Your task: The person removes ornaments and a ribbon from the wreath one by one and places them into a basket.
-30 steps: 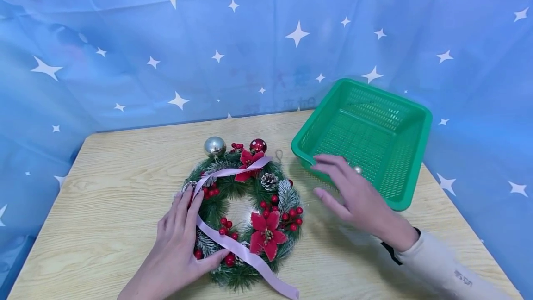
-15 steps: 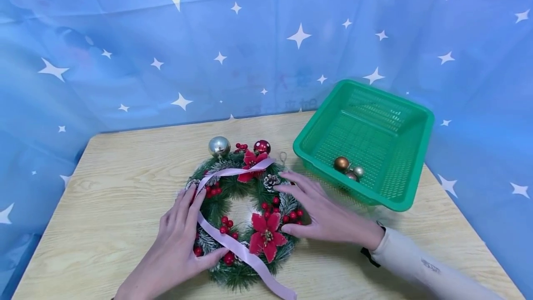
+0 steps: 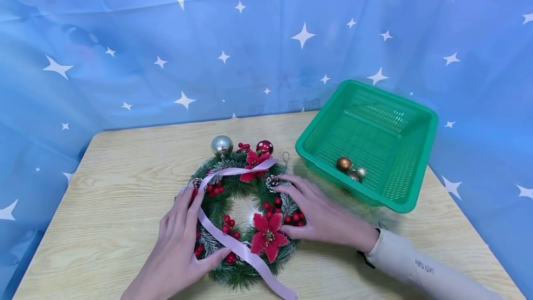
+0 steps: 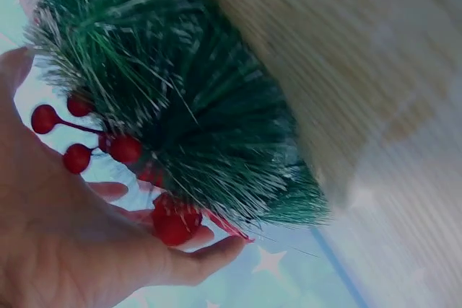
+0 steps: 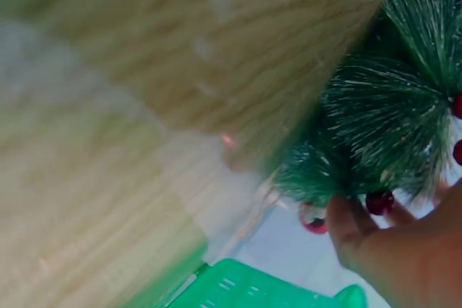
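Note:
A Christmas wreath [image 3: 239, 279] of green needles lies on the wooden table, dressed with red berries, pine cones and red poinsettias [image 3: 269, 237]. A lilac ribbon [image 3: 250, 258] trails across its left side and lower front. My left hand [image 3: 176, 240] holds the wreath's left side, fingers over the upper part and thumb by the lower berries. On the opposite side my right hand [image 3: 316, 212] grips the wreath, fingertips at a pine cone [image 3: 272, 182] and thumb beside the lower poinsettia. A silver ball [image 3: 222, 145] and a red dotted ball [image 3: 264, 147] sit at its far edge.
Right of the wreath stands a green plastic basket [image 3: 306, 149] with a copper-coloured ball [image 3: 343, 164] and smaller baubles inside. A small loop [image 3: 286, 157] shows by the wreath's far right edge. Blue cloth with white stars [image 3: 303, 36] hangs behind the table [image 3: 104, 189].
My right hand has moved left from the front of the basket onto the wreath's right side, uncovering the baubles in the basket. My left hand has kept its place on the wreath.

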The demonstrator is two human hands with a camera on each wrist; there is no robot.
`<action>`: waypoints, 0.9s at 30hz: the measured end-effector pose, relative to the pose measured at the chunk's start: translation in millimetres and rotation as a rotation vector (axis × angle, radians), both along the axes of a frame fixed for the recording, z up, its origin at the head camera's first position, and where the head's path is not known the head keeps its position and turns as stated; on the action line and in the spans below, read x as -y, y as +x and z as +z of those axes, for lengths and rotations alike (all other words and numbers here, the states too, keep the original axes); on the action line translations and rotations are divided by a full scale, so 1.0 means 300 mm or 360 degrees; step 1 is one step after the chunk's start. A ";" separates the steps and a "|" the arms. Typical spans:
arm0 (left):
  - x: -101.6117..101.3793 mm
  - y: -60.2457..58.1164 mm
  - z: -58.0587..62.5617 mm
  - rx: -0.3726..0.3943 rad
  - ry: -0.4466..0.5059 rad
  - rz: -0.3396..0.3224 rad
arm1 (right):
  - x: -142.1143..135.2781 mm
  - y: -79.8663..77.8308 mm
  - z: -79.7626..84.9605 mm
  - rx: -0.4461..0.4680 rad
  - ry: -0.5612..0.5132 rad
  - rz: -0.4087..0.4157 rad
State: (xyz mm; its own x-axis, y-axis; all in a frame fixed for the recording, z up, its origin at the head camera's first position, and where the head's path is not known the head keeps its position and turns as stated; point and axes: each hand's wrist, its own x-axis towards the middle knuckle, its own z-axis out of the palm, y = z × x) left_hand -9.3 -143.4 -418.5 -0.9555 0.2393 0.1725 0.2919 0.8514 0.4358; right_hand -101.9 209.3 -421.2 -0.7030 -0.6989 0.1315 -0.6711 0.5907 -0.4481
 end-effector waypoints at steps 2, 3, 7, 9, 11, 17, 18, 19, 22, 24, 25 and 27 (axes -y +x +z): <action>-0.005 0.008 0.003 0.0002 -0.0015 0.0025 | 0.007 0.009 0.002 -0.0027 0.0009 -0.0024; -0.007 0.012 0.005 0.0014 -0.0025 0.0042 | 0.011 0.015 0.002 -0.0037 0.0003 -0.0035; -0.016 0.022 0.012 0.0064 -0.0070 0.0114 | 0.023 0.044 -0.001 -0.0073 -0.0031 -0.0097; -0.020 0.025 0.014 0.0093 -0.0087 0.0147 | 0.029 0.063 -0.002 -0.0077 -0.0044 -0.0136; -0.025 0.027 0.014 0.0109 -0.0083 0.0162 | 0.034 0.080 -0.002 -0.0081 -0.0046 -0.0173; -0.032 0.026 0.016 0.0137 -0.0062 0.0166 | 0.047 0.113 0.001 -0.0066 -0.0016 -0.0237; -0.031 0.026 0.016 0.0144 -0.0061 0.0164 | 0.047 0.117 0.002 -0.0062 -0.0012 -0.0238; -0.030 0.025 0.017 0.0151 -0.0059 0.0158 | 0.046 0.119 0.003 -0.0052 -0.0009 -0.0237; -0.025 0.022 0.019 0.0149 -0.0042 0.0127 | 0.039 0.122 0.007 -0.0008 -0.0017 -0.0247; -0.021 0.019 0.020 0.0127 -0.0026 0.0097 | 0.031 0.118 0.012 0.0013 -0.0044 -0.0250; -0.019 0.017 0.021 0.0127 -0.0017 0.0084 | 0.026 0.114 0.014 0.0019 -0.0063 -0.0248; -0.014 0.014 0.022 0.0133 -0.0003 0.0065 | 0.016 0.101 0.019 0.0009 -0.0107 -0.0238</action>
